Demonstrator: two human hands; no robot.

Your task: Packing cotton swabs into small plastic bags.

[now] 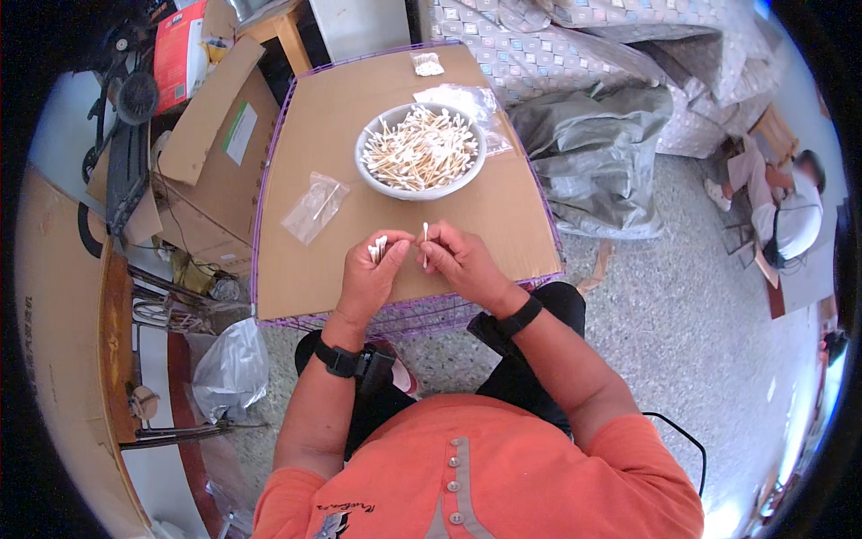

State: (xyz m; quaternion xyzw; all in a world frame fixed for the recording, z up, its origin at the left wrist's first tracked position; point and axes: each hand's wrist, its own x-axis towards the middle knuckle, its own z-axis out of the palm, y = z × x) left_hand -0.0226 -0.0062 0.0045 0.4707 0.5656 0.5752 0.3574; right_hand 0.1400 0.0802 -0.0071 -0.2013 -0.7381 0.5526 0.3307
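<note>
Several cotton swabs (378, 249) with white tips stick up from my left hand (371, 274), which is closed around them. A single cotton swab (426, 232) stands upright, pinched between the thumb and fingers of my right hand (458, 260). Both hands are close together over the near part of the cardboard-topped table (314, 117). Just beyond them sits a pale round bowl (422, 193) heaped with loose cotton swabs (419, 148) on thin wooden-coloured sticks.
A clear plastic bag (314, 208) lies left of the bowl, more clear bags (489, 112) to its right. At the far edge rests a small pack of swabs (427, 64). Cardboard boxes (215, 171) stand left; a grey cover (593, 153) lies right. Another person (795, 211) sits far right.
</note>
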